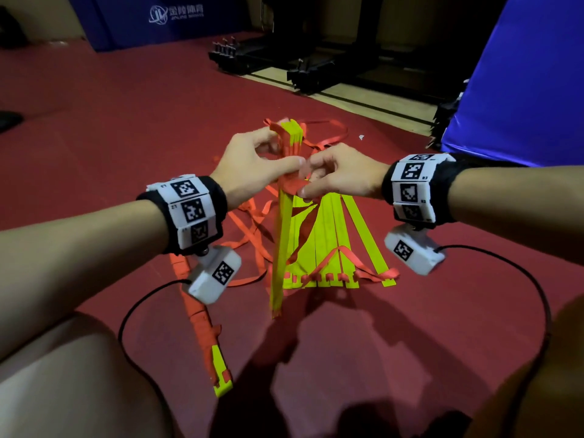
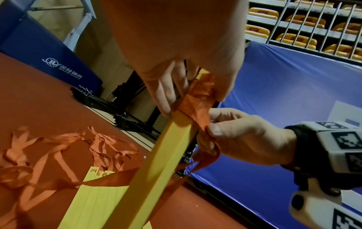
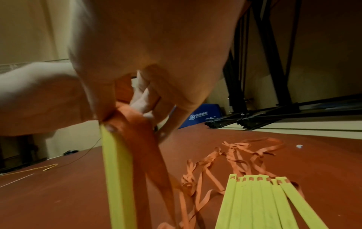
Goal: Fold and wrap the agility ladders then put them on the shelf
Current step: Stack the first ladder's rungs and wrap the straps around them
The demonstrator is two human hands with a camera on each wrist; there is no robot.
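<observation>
A stacked bundle of yellow ladder rungs [image 1: 279, 235] stands nearly upright between my hands, wound near its top with red strap [image 1: 292, 184]. My left hand [image 1: 252, 162] grips the bundle at the wrap, fingers and thumb curled round it. My right hand [image 1: 335, 173] pinches the red strap [image 2: 203, 122] beside the bundle between thumb and fingers. A second agility ladder [image 1: 335, 245] lies fanned flat on the red floor under my hands, with loose red straps [image 1: 256, 235] tangled to its left. In the right wrist view the same bundle [image 3: 117, 178] and strap [image 3: 141, 128] show close up.
Another red strap with a yellow rung end [image 1: 218, 371] trails toward my left knee. Black metal frames [image 1: 284, 58] lie at the back of the red floor mat [image 1: 126, 121]. A blue padded barrier [image 1: 521, 74] stands at right, a blue mat [image 1: 142, 20] far left. Wrist camera cables loop on the floor.
</observation>
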